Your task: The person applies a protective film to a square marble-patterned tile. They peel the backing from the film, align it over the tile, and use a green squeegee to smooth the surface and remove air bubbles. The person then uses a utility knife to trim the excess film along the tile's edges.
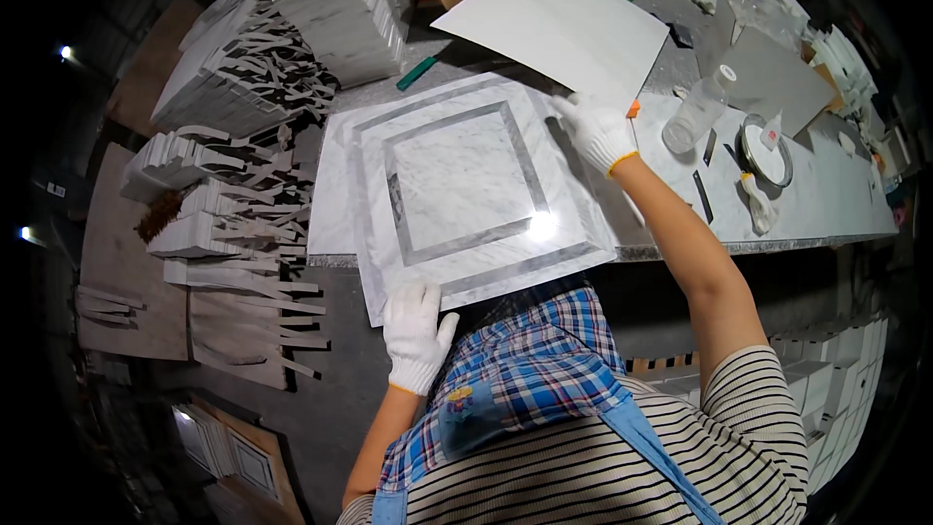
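A square grey-white marble panel (466, 175) with two darker inlaid square bands rests in front of me, its near edge jutting past the bench. My left hand (415, 331), in a white knit glove, grips its near left corner, fingers over the top and thumb beside the edge. On the far right edge is my right hand (598, 131), gloved likewise, with fingertips at the panel; part of its grip is hidden. A small orange piece (634, 110) shows beside the right hand; I cannot tell whether it is held. Beyond lies a plain white sheet (559, 27).
Right on the bench (826, 204) are a clear bottle (696, 109), a round tin (768, 156), dark strips (702, 196) and a crumpled white glove (758, 202). A green-handled tool (416, 73) lies beyond the panel. Stacked tiles (350, 19) and narrow stone strips (253, 194) fill the left.
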Tool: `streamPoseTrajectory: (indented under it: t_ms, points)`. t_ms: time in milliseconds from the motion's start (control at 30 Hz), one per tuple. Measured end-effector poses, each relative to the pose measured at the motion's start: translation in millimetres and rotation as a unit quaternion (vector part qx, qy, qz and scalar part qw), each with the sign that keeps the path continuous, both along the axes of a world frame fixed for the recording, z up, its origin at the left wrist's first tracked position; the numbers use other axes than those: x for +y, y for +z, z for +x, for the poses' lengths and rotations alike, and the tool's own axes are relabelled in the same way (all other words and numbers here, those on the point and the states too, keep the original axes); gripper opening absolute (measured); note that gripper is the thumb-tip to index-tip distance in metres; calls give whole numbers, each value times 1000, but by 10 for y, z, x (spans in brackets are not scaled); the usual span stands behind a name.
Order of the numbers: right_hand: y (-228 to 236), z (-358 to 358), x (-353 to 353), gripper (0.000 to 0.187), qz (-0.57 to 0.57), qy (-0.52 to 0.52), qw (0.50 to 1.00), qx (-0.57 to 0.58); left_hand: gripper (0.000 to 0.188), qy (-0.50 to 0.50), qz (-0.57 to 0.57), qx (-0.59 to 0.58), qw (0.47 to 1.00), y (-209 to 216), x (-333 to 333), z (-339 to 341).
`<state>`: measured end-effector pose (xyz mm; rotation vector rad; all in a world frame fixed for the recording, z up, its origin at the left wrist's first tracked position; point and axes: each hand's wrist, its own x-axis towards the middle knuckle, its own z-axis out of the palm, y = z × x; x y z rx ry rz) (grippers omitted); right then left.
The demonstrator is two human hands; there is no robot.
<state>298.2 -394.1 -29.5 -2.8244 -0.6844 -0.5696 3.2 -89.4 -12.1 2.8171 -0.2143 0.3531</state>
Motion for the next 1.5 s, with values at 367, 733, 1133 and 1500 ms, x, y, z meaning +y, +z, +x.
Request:
streamPoseTrajectory:
  t_ms: [367,733,1133,1500]
  points:
    - [-339,138,-254,19,-5,2,999,-46,63,35,48,10,998,129,-70,-14]
    - [-396,92,-130,14,142,-16,987,71,57,-74,153,-27,985,-383,-121,408]
    - [-216,-191,-163,16,102,-1,989,103,59,-117,137,-47,982,-397,193,321]
    - [-42,-1075,-28,17,156,-37,968,193,67,-132,214,5,968,-349,973,226]
